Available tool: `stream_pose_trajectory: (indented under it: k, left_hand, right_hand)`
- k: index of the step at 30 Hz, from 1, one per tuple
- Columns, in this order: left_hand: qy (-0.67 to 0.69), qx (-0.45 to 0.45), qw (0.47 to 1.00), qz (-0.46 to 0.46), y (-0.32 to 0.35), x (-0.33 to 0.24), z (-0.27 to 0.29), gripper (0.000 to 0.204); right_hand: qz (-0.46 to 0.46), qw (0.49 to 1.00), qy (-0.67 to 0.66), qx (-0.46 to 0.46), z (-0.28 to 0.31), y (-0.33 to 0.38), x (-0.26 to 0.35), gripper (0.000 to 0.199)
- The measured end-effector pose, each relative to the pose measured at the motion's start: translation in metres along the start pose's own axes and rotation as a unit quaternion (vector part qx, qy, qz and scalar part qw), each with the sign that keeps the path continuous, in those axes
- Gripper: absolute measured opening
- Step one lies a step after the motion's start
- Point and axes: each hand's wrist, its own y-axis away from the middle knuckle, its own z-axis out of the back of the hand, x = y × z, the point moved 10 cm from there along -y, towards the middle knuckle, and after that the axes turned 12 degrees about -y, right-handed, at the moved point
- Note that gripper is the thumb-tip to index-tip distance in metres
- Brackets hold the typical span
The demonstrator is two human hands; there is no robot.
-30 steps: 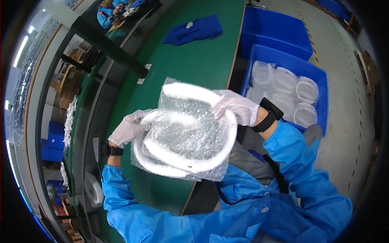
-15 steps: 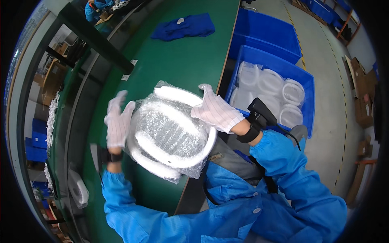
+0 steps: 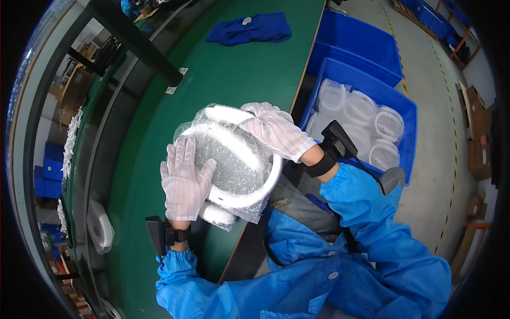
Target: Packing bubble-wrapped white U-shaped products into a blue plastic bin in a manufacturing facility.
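A bundle of white oval rings in clear bubble wrap [image 3: 232,157] lies on the green tabletop, close to its right edge. One ring sits over another, whose end sticks out at the lower side. My left hand [image 3: 185,179], in a thin white striped glove, lies flat on the left side of the wrap with its fingers spread. At the upper right, my gloved right hand [image 3: 277,129] closes round the rim of the wrapped ring; its fingertips are partly hidden. Both wrists carry black strapped-on devices.
A blue crate [image 3: 410,133] holding several wrapped round white pieces stands right of the green table [image 3: 212,80]. Behind it is another blue crate [image 3: 366,40]. A blue cloth [image 3: 249,29] lies at the far end. Another wrapped ring [image 3: 100,228] is at the left, near a dark post [image 3: 133,45].
My left hand has come in from the left and down onto the wrap. My right hand has closed on the ring's upper right rim. The wrapped bundle has turned slightly.
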Motion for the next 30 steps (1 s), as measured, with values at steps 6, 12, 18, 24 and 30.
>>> stream_pose_trajectory:
  k: [6, 12, 18, 24, 30]
  left_hand:
    - [0.026, -0.175, 0.974, 0.139, 0.026, -0.001, 0.057, 0.076]
    - [0.144, -0.066, 0.922, 0.352, 0.093, 0.003, 0.028, 0.070]
    - [0.332, -0.090, 0.860, 0.376, 0.086, 0.031, 0.007, 0.057]
    - [0.578, -0.084, 0.697, 0.417, 0.089, 0.038, -0.039, 0.046]
    - [0.348, -0.118, 0.916, 0.160, 0.092, 0.022, 0.005, 0.051]
  right_hand:
    - [0.001, 0.979, 0.203, 0.037, -0.008, -0.003, 0.017, 0.070]
    - [0.012, 0.977, 0.192, 0.096, -0.015, -0.014, 0.020, 0.067]
    - [-0.035, 0.970, 0.085, 0.224, -0.043, -0.027, 0.003, 0.059]
    - [-0.138, 0.975, -0.143, 0.100, -0.038, -0.022, -0.022, 0.051]
    - [-0.171, 0.933, -0.296, 0.108, -0.015, 0.020, -0.011, 0.055]
